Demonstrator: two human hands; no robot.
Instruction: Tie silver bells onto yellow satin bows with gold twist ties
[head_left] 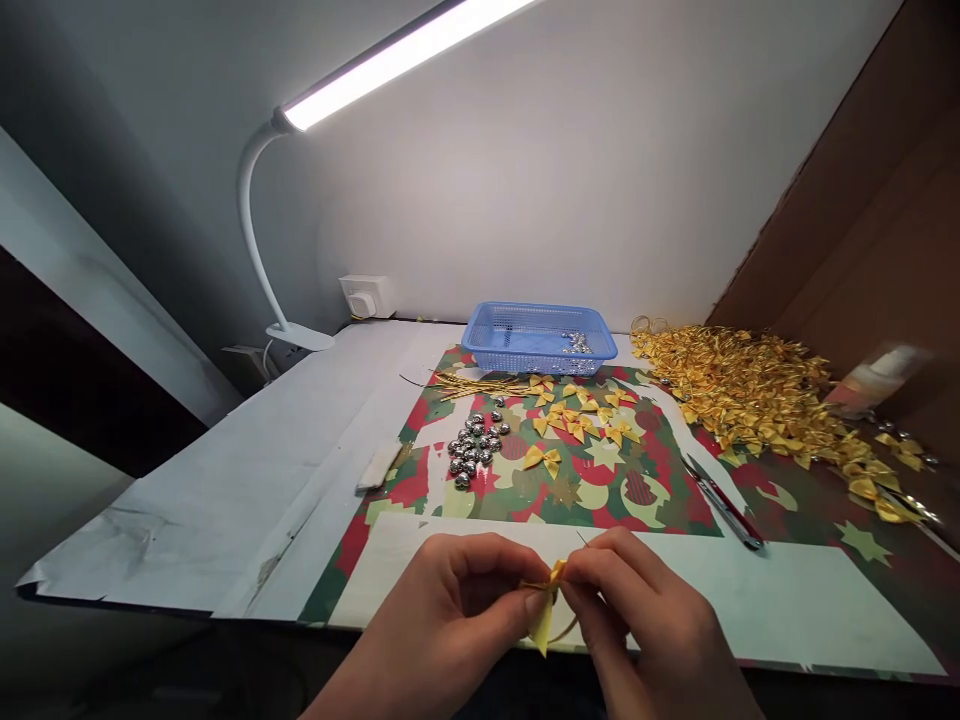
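Just over the front edge of the table, my left hand (465, 610) pinches a yellow ribbon bow (544, 632) between thumb and fingers. One tail of the bow hangs down; its middle is partly covered by fingertips. My right hand (649, 610) is closed right beside it, fingertips touching the bow and pinching a thin gold cord (564, 632). The cord curves below the fingers, and a thin end pokes up above them. Beyond my hands lie a single yellow bow (542, 460), more loose bows (581, 425) and a cluster of small silver bells (474, 440).
A blue basket (480, 355) at the back contains small silver pieces. Gold cords (472, 385) lie before it. On the right are a large heap of yellow bows (735, 380), a red-handled cutting tool (724, 505) and a blurred bottle (874, 380). A lit lamp (251, 220) stands left.
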